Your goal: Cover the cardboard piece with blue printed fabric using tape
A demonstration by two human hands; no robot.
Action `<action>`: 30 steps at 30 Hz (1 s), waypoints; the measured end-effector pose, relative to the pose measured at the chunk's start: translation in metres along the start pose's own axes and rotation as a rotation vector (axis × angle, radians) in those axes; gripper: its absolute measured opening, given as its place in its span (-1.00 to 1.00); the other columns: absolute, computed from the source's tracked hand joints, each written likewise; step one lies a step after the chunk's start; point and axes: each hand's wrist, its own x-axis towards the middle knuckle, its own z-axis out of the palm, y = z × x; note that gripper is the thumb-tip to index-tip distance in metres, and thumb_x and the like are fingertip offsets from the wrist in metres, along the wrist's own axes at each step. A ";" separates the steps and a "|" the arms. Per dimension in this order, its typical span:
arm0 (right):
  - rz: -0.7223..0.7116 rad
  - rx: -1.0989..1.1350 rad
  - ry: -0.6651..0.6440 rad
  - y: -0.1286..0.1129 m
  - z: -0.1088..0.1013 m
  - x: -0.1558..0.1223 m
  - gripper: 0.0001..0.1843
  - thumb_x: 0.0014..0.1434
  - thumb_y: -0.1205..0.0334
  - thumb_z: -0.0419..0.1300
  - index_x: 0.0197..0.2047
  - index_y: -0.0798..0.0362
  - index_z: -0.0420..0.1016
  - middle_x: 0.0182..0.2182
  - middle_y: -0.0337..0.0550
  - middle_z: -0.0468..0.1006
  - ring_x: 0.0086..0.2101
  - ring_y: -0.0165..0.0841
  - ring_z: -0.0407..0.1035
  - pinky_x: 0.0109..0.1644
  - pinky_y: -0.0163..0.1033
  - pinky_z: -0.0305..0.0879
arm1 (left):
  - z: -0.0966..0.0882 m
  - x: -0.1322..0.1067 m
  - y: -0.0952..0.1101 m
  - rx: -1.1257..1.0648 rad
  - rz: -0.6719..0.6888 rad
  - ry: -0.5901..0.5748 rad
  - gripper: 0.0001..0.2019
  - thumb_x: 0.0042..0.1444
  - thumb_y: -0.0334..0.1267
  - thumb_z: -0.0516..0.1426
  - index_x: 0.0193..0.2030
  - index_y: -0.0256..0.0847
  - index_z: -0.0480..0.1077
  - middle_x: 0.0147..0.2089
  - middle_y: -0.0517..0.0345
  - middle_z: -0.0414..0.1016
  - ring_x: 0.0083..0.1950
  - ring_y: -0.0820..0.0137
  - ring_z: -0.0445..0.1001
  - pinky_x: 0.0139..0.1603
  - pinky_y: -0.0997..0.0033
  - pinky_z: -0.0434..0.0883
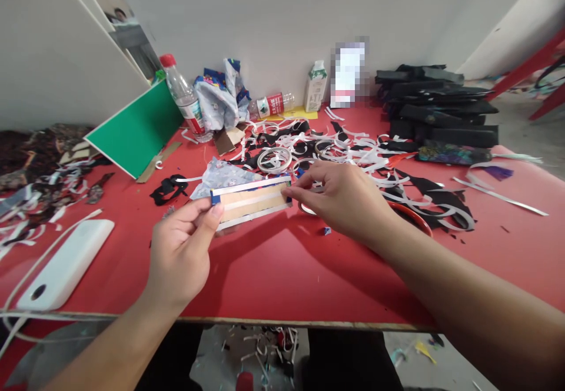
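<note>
Between my two hands, above the red table, is a small flat rectangular cardboard piece [247, 204] with white tape strips along its length and dark blue fabric at its edges. My left hand [185, 249] pinches its left end between thumb and fingers. At the far right end, my right hand [339, 196] grips the corner with thumb and forefinger. Just behind the piece lies a light blue patterned fabric scrap [229, 176]. Rolls of white tape [274, 159] sit among loose strips beyond my hands. A red-orange curved handle [412, 217] shows partly behind my right forearm.
White and black scraps [353, 143] litter the table's back half. A white power bank [66, 264] with a cable lies left. Behind stand a green board [136, 126], a plastic bottle [188, 102], a carton [315, 88] and a blurred phone-like screen [348, 73]. Black folded pieces [436, 108] are stacked right.
</note>
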 end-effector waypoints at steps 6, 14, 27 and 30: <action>0.154 0.062 -0.027 0.007 -0.005 0.006 -0.61 0.10 -0.19 0.47 -0.37 -0.02 0.67 -0.57 -0.20 0.59 -0.57 -0.35 0.34 -0.43 -0.17 0.16 | -0.001 -0.002 0.005 -0.079 -0.018 -0.041 -0.73 0.20 -0.15 0.38 0.01 -0.14 0.64 -0.12 0.05 0.75 -0.04 0.11 0.71 -0.05 0.15 0.69; -0.079 0.374 -0.189 0.015 0.002 0.005 -0.52 0.21 -0.23 0.36 -0.44 0.03 0.56 -0.52 -0.27 0.50 -0.56 -0.48 0.19 -0.49 -0.25 0.07 | 0.000 0.012 0.009 -0.178 -0.181 -0.204 -0.58 0.03 -0.23 0.48 0.03 -0.20 0.59 0.07 -0.05 0.70 -0.10 0.20 0.71 -0.21 0.35 0.69; -0.385 0.413 -0.459 0.009 0.004 -0.003 -0.73 0.33 0.07 0.33 -0.34 0.05 0.57 -0.44 -0.27 0.53 -0.46 -0.45 0.27 -0.38 -0.29 0.14 | -0.036 0.018 0.025 0.221 -0.508 -0.868 -0.78 0.13 -0.14 0.41 -0.13 -0.17 0.66 -0.25 0.05 0.69 -0.26 0.28 0.65 -0.30 0.45 0.54; -0.474 0.369 -0.518 0.002 0.003 -0.009 -0.81 0.33 0.14 0.35 -0.29 0.07 0.58 -0.36 -0.23 0.59 -0.41 -0.44 0.33 -0.33 -0.29 0.21 | -0.015 0.001 0.029 0.190 -0.532 -0.910 -0.72 0.28 -0.08 0.29 0.06 -0.10 0.58 -0.16 0.08 0.66 -0.16 0.25 0.64 -0.26 0.41 0.52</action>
